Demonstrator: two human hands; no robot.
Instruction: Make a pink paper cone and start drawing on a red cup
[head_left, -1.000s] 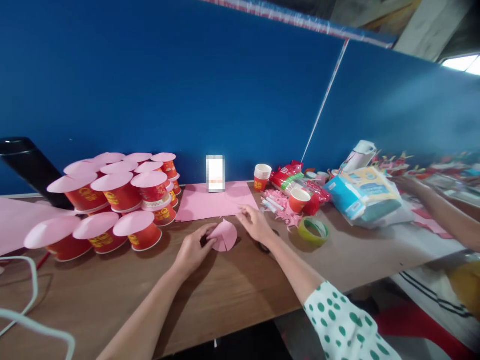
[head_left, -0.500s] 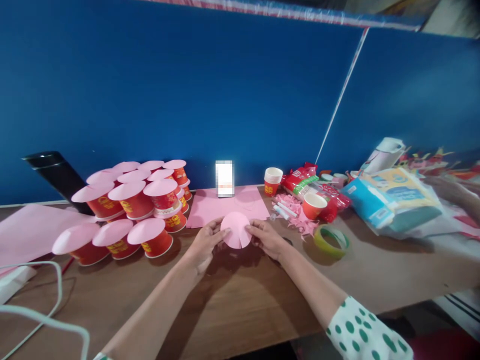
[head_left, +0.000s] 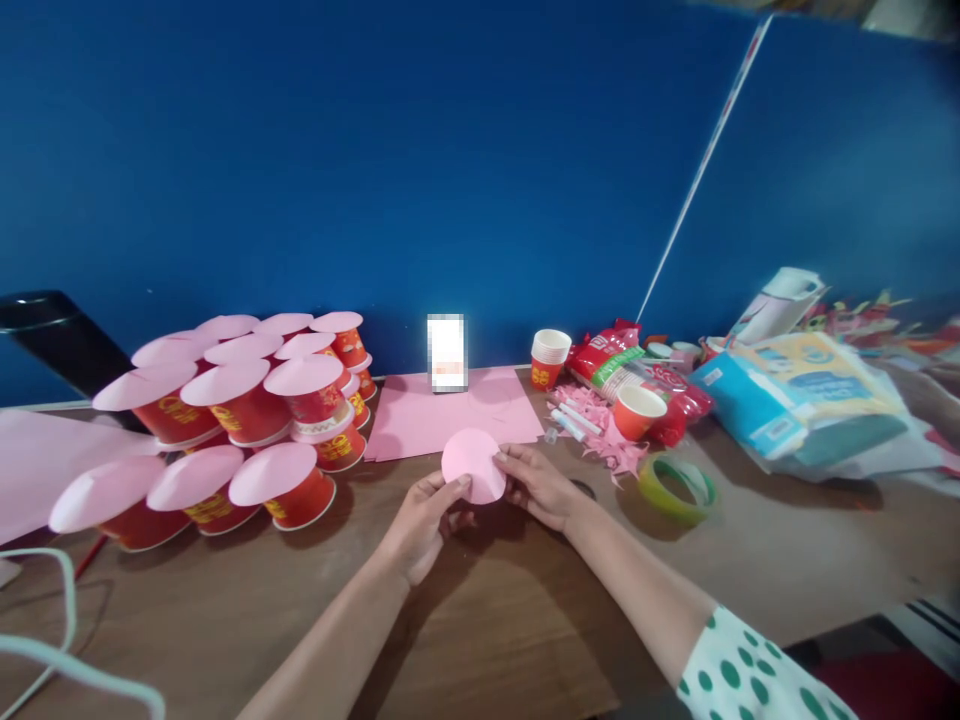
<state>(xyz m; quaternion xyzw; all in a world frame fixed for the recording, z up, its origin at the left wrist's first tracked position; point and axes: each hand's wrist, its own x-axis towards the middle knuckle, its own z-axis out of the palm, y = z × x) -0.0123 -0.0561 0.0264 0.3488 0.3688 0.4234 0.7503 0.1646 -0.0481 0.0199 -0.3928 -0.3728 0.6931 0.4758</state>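
Note:
A round pink paper disc (head_left: 472, 462) is held up above the brown table between both hands. My left hand (head_left: 429, 520) pinches its lower left edge, thumb on top. On its right edge, my right hand (head_left: 538, 485) grips it between thumb and fingers. Behind the disc, pink paper sheets (head_left: 405, 415) lie flat, with a pixelated phone-like screen (head_left: 448, 352) standing on them. To the left are several upturned red paper cups (head_left: 300, 497), stacked in places and topped with shallow pink paper cones (head_left: 274, 474).
At right stand a stack of paper cups (head_left: 551, 358) and a single cup (head_left: 638, 411) by pink scraps (head_left: 600, 437). A roll of green tape (head_left: 675, 490), a red plastic package (head_left: 606, 352) and a blue-yellow pack (head_left: 802, 395) lie beyond. White cables (head_left: 82, 675) run along the left front.
My left hand has shifted from the disc's left side to its lower left edge. The slit seen earlier at the disc's bottom no longer shows. The view has turned slightly.

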